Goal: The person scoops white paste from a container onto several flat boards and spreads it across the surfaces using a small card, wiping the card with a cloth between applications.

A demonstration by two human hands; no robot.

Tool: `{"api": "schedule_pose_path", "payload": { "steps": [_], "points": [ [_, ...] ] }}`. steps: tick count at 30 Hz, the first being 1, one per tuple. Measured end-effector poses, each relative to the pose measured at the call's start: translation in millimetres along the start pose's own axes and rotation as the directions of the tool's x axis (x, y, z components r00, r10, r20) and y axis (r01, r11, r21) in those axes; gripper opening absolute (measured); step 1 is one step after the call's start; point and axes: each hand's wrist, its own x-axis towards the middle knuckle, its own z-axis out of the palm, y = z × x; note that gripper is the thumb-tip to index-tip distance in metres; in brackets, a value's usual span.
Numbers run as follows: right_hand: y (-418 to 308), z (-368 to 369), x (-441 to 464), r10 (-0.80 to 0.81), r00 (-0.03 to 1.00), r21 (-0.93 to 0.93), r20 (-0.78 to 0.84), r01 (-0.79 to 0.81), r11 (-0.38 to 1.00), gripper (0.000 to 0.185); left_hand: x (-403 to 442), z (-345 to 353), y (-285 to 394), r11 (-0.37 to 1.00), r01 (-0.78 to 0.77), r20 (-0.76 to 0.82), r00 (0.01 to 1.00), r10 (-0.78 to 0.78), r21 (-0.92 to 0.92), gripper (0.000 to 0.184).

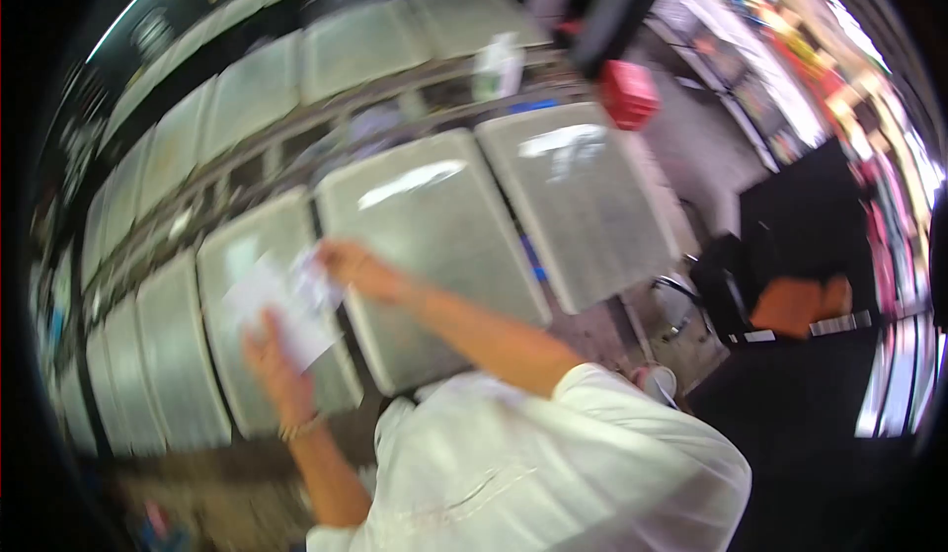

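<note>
A white sheet (281, 315) is held in my left hand (279, 369), over one of the pale rectangular panels (262, 394). My right hand (357, 268) is closed on a crumpled whitish piece (314, 283) that looks like paper or thin plastic, close beside the sheet's upper right edge. Motion blur hides whether the two pieces touch. Both hands are near each other, above the seam between two panels. A bracelet circles my left wrist.
More pale panels (425, 246) stand in rows, with dark gaps between them. A white item (499, 66) sits on the rail behind. Near the right end is a red box (629, 94). Farther right, an orange-brown object (793, 305) rests on a black surface.
</note>
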Motion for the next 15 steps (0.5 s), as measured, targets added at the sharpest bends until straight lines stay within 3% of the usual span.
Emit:
{"api": "schedule_pose_path", "payload": {
  "steps": [1,2,3,4,5,9,12,15],
  "points": [
    [-29,3,2,0.192,0.98,0.014,0.045,-0.193,0.981,0.021,-18,23,8,1.0,-0.01,-0.082,0.997,0.012,0.028,0.055],
    [-51,14,-1,0.24,0.968,0.052,0.067,-0.244,0.968,0.023,-24,40,24,0.994,-0.066,0.055,0.997,0.061,0.082,0.038],
    [-52,22,0,0.12,0.986,0.067,0.117,-0.129,0.989,0.024,-29,55,30,0.994,-0.094,-0.001,0.996,0.094,0.058,0.028],
    [-58,27,0,0.149,0.98,-0.028,0.133,-0.147,0.989,0.023,-25,49,29,0.99,-0.118,0.022,0.993,0.117,0.077,0.03],
    [-60,35,-2,0.228,0.963,0.022,0.143,-0.233,0.972,0.021,-26,49,31,0.987,-0.155,0.02,0.988,0.154,0.035,0.031],
    [-56,51,-18,0.195,0.95,-0.06,0.244,-0.186,0.981,0.019,-21,40,49,0.985,-0.169,-0.023,0.985,0.168,-0.045,0.03],
    [-53,56,-31,0.232,0.934,-0.03,0.27,-0.233,0.972,0.019,-25,30,49,0.983,-0.183,-0.031,0.983,0.183,-0.018,0.029],
    [-60,54,-45,0.323,0.885,-0.166,0.336,-0.282,0.945,0.018,-20,17,47,0.983,-0.183,-0.034,0.983,0.183,-0.016,0.032]
  ]
}}
